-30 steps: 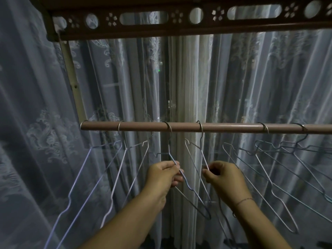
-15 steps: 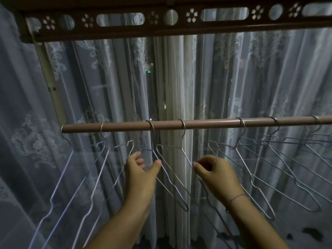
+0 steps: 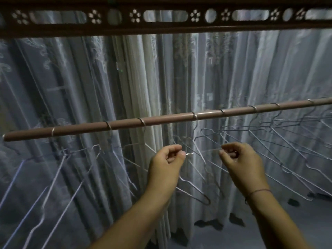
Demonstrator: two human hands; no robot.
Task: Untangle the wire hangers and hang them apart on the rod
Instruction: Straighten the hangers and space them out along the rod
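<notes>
Left hand (image 3: pixel 167 163) has closed now and pinches a wire hanger (image 3: pixel 190 153) in the middle of the frame. Right hand (image 3: pixel 240 164) pinches wire too. Other hangers (image 3: pixel 108 125) hang along the rod (image 3: pixel 165 120).

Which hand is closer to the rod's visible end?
Left. The left hand sits below the rod, well right of its end; the right hand is farther right still, both pinching hangers.

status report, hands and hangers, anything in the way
Left hand pinching hanger wire below the rod. Right hand pinching hanger wire beside it. Hangers on the right hooked on, shoulders crossing.
</notes>
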